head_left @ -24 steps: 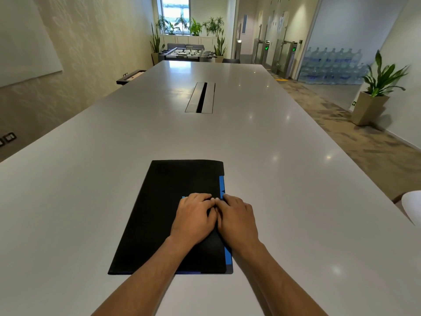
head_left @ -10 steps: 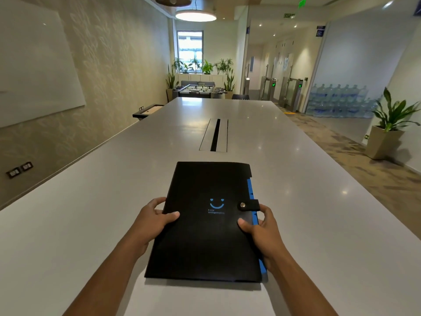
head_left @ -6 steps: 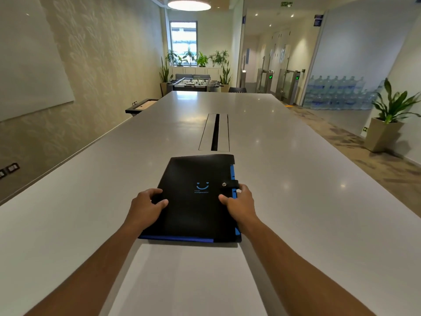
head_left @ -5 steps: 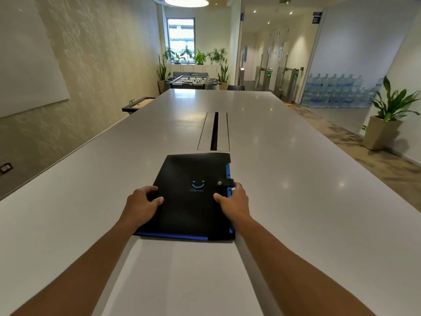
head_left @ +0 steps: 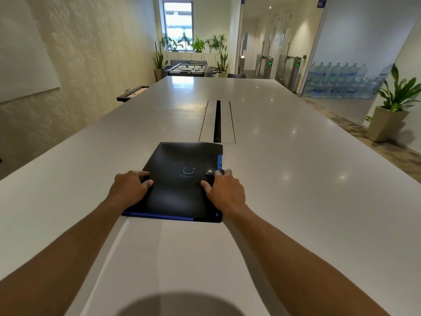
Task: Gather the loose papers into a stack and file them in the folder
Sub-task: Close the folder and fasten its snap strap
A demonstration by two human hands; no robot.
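Just slid the shut folder [head_left: 182, 179] up the worktop [head_left: 296, 179], both hands' fingers [head_left: 145, 182] clamped on its sides, so filing looks done.

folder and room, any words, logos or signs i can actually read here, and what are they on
No text reads clearly.
Folder: blue smiley logo, with a line of print under it too small to read.
Green floor-level sign by the planter: too small to read.
Green lights on the gates: symbols, not legible.

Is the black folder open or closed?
Closed. The folder lies flat on the table, cover down, and its strap is snapped over the edge.
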